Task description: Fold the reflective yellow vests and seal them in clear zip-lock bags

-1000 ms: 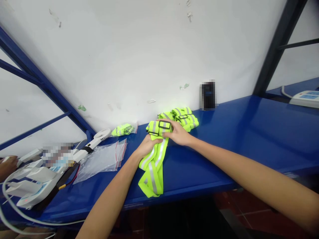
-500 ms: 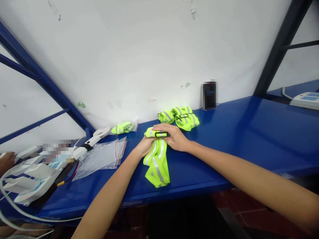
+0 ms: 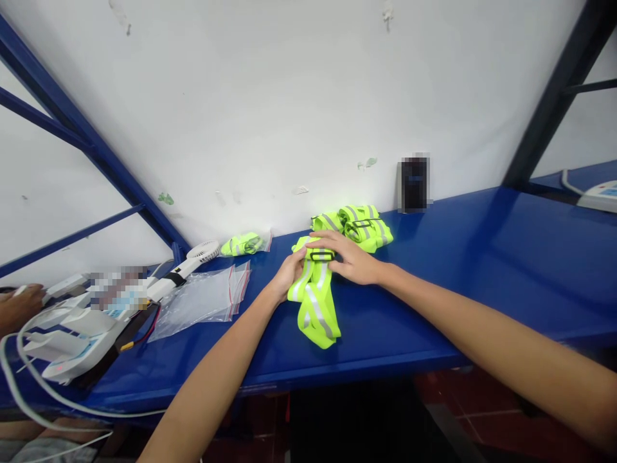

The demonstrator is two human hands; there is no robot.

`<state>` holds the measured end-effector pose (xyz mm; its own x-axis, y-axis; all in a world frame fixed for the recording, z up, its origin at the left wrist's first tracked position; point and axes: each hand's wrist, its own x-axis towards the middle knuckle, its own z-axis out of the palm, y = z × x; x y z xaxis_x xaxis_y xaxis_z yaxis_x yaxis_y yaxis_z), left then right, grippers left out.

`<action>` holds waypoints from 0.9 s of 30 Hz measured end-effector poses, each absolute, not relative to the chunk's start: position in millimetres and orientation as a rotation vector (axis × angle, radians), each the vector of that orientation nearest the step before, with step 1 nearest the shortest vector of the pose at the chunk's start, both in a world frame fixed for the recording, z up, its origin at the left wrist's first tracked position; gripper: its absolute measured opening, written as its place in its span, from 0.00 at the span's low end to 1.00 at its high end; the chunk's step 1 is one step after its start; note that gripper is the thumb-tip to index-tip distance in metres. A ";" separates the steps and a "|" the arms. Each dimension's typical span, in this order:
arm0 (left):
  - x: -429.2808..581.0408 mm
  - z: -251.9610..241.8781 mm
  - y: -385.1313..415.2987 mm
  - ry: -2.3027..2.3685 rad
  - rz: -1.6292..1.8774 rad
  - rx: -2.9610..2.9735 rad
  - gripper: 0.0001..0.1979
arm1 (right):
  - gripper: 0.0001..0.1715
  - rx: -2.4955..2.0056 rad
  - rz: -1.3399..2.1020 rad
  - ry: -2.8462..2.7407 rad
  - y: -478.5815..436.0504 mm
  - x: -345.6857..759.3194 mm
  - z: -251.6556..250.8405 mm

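Observation:
Between my hands is a neon-yellow reflective strap (image 3: pixel 315 302) with silver stripes, partly rolled, a black buckle on its upper part. Its loose looped end trails down over the blue table toward the front edge. My left hand (image 3: pixel 288 275) holds the rolled part from the left side, with some fingertips hidden behind it. Across the top of the roll lie the fingers of my right hand (image 3: pixel 354 258), its thumb near the buckle. Just behind my right hand sit rolled reflective straps (image 3: pixel 369 228) against the wall.
Clear zip bags (image 3: pixel 205 296) lie left on the blue table (image 3: pixel 463 270). Behind them are a bagged yellow strap (image 3: pixel 243 244) and a white handheld fan (image 3: pixel 186 267). White devices with cables (image 3: pixel 80 341) crowd the far left, near another person's hand (image 3: pixel 22 308). A dark box (image 3: pixel 413 183) stands at the wall.
My left hand has moved from beneath the roll to its left side. The buckled part now sits more upright, and the trailing end has shifted. The whole view has moved slightly.

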<state>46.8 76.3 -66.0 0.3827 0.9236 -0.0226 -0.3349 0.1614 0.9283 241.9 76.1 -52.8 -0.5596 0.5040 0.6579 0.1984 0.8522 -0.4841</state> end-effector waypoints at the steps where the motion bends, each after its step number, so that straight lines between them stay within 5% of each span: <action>1: 46.7 -65.7 76.3 0.719 1.019 1.039 0.25 | 0.31 -0.532 0.477 -2.165 75.2 241.7 -52.7; 4: 46.0 -62.9 73.9 0.708 1.050 1.080 0.24 | 0.24 -0.649 0.573 -2.069 74.7 239.7 -51.6; 9: 44.1 -56.6 69.5 0.647 1.061 1.134 0.24 | 0.51 -0.777 1.018 -1.737 77.9 237.5 -49.8; 11: 42.6 -55.9 69.6 0.659 1.052 1.145 0.25 | 0.53 -0.749 1.216 -1.656 78.9 237.0 -50.6; 21: 44.9 -57.8 71.6 0.679 1.093 1.169 0.22 | 0.36 -0.681 1.230 -1.573 78.9 233.8 -51.7; 27: 41.8 -58.5 75.5 0.684 1.146 1.130 0.22 | 0.35 -0.610 1.486 -1.481 79.5 232.8 -48.2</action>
<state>41.8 75.5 -58.5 0.3139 0.9426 0.1135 -0.3473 0.0027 0.9377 232.8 79.5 -48.2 -0.4535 0.8540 0.2549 -0.2575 0.1483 -0.9548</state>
